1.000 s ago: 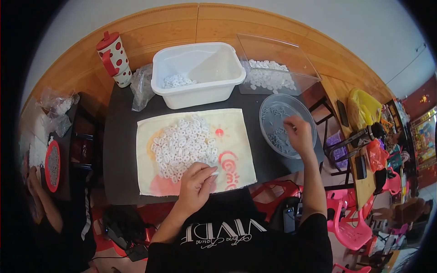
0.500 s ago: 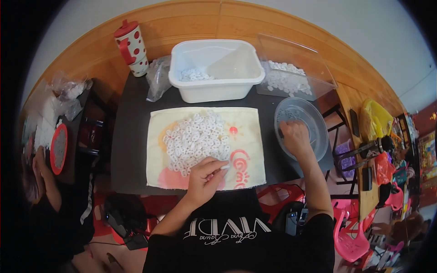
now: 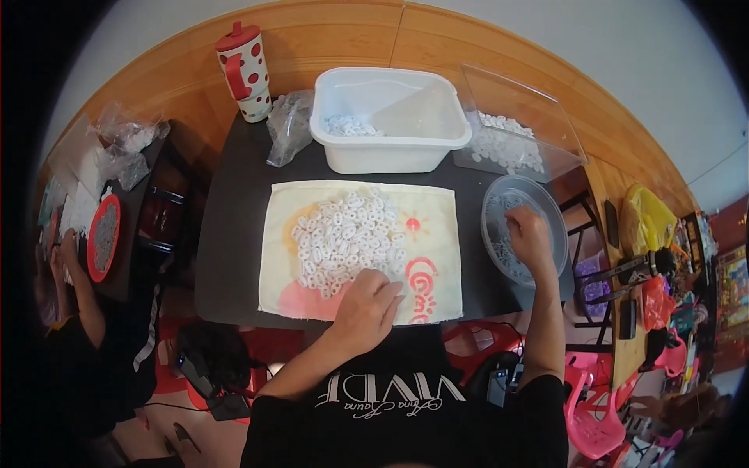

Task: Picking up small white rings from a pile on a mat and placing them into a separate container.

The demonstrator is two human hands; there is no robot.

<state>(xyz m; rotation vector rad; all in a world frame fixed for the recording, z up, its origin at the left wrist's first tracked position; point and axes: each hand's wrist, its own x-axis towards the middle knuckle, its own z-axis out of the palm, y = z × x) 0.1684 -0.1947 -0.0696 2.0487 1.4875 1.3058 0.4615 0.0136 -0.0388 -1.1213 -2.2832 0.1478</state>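
Seated at dark table (image 3: 234, 226), both hands down among small white rings.

Cream cloth (image 3: 437, 234) lies flat mid-table, heap of white rings (image 3: 343, 234) on its centre; white tub (image 3: 406, 148) behind it, clear tray (image 3: 538, 109) to its right. Clear round bowl (image 3: 546, 207) sits right of cloth. Left hand (image 3: 367, 308) rests at heap's near edge, fingers bent, tips touching rings. Right hand (image 3: 530, 238) is inside bowl, fingers curled down; grip not discernible.
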